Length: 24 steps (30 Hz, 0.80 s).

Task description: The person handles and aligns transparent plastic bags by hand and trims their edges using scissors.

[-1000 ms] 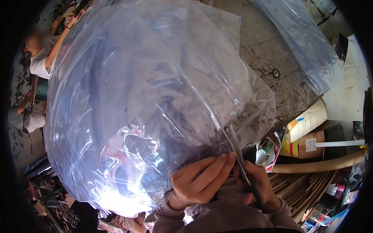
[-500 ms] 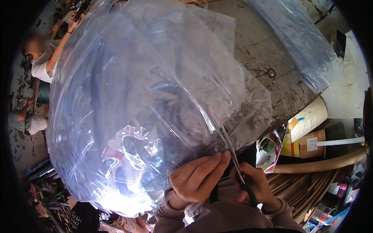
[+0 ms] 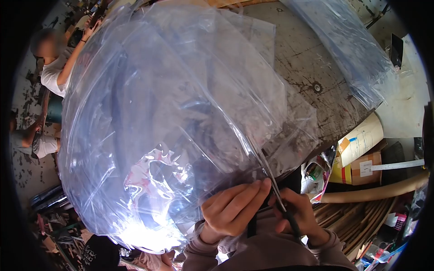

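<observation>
A large heap of clear plastic sheeting (image 3: 181, 90) spreads over the dark, scratched table (image 3: 300, 49). At its near edge my left hand (image 3: 235, 205) pinches the plastic between thumb and fingertips. Just right of it, my right hand (image 3: 298, 212) is wrapped round the dark handles of scissors (image 3: 276, 192). The scissor blades point up and away along the plastic's edge, close beside my left fingertips. Whether the blades are parted is hard to make out.
More clear plastic (image 3: 343, 49) lies at the table's far right. A cardboard box (image 3: 364, 169), a brown tube (image 3: 375, 189) and wooden strips (image 3: 357, 217) are at the right. A person (image 3: 58, 67) reaches in at the upper left; others are at the left and bottom.
The scissor blades show less length beyond my left fingertips than a second ago, and my right fingers have shifted slightly on the handles. The person at the upper left has moved a little.
</observation>
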Available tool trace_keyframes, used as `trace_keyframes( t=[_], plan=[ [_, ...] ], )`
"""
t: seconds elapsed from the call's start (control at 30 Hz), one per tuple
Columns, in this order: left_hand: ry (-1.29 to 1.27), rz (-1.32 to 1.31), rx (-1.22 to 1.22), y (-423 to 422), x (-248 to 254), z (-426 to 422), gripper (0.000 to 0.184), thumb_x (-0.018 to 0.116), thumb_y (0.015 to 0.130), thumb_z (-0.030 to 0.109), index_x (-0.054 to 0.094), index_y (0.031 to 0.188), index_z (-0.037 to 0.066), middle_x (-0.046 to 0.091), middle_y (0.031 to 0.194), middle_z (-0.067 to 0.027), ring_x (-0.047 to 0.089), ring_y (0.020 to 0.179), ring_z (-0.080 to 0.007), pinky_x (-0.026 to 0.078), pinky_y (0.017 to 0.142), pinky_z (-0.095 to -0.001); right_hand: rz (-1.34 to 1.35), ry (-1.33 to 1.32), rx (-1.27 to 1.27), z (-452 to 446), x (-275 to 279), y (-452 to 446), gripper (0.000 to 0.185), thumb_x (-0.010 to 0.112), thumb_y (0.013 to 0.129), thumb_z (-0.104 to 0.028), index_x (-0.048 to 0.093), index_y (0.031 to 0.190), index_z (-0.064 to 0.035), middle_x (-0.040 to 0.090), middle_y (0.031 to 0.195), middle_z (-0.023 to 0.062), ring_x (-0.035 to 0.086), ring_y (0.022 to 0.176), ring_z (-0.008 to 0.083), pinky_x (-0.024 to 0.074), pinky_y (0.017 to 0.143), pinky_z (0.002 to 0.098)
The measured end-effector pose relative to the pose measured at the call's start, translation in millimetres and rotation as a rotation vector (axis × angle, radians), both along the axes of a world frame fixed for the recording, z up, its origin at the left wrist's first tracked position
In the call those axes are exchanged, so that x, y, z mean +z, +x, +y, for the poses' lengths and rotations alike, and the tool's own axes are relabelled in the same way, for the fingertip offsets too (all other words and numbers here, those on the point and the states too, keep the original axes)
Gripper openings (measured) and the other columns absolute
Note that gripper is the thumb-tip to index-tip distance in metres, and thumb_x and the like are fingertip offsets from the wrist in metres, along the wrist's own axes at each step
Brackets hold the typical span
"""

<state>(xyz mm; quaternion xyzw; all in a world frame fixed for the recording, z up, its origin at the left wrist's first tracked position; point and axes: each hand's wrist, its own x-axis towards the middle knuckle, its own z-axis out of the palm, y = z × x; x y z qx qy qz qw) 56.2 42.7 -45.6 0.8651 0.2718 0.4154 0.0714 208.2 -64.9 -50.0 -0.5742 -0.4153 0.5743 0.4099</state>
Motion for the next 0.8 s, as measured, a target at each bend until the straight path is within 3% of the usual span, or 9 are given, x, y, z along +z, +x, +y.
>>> trace_keyframes(
  t=[0.3,0.37,0.8],
  plan=[
    [0.009,-0.013,-0.010,-1,-1,1,0.018,0.079,0.056,0.002,0.068,0.068,0.009,0.060,0.073,0.0008,0.059,0.057,-0.0108,0.048,0.045,-0.0203,0.093,-0.011,-0.010,11,4,4,0.064,0.084,0.059,-0.041,0.054,0.101,-0.0025,0.053,0.064,-0.0007,0.047,0.059,0.0041,0.0359,0.051,0.0207],
    [0.046,-0.043,-0.060,-3,-7,2,0.037,0.062,0.052,0.010,0.071,0.087,0.005,0.064,0.084,-0.0004,0.061,0.067,-0.0100,0.048,0.052,-0.0175,0.075,0.006,-0.001,11,2,6,0.063,0.084,0.059,-0.040,0.054,0.101,-0.0024,0.052,0.064,-0.0008,0.046,0.059,0.0041,0.0355,0.051,0.0208],
    [0.035,-0.031,-0.074,-4,-6,0,0.033,0.066,0.056,0.010,0.071,0.088,0.007,0.063,0.086,-0.0005,0.060,0.069,-0.0103,0.048,0.054,-0.0189,0.047,-0.036,-0.011,4,-2,7,0.061,0.085,0.057,-0.038,0.056,0.096,-0.0023,0.054,0.065,0.0005,0.047,0.057,0.0044,0.0351,0.050,0.0212]
  ],
)
